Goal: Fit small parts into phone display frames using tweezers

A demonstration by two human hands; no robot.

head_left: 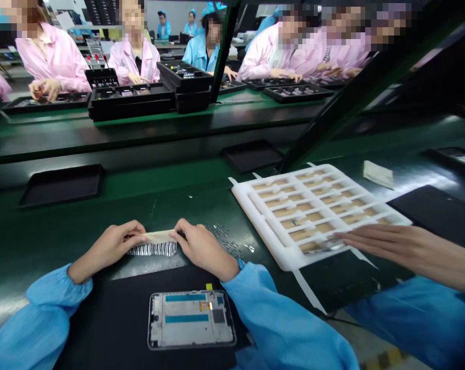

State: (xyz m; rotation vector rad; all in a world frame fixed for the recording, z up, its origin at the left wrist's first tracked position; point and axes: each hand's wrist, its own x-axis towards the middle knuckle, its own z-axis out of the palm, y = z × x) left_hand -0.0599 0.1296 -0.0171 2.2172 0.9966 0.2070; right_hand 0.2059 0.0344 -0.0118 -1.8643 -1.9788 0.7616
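Between my two hands a cream-coloured strip is stretched level, with a row of small shiny metallic pieces hanging along its lower edge. My left hand pinches the strip's left end. At the right end, my right hand grips it between thumb and fingers. Small dark and silvery bits lie scattered on the green bench just right of my right hand. Nearer to me, a phone frame with blue strips and a yellow tab rests on a black mat, below both hands.
A white slotted tray, taped down, stands to the right; a co-worker's hand reaches over its near edge. Black trays lie along the far edge. A slanted dark post crosses the right side. People sit across the bench.
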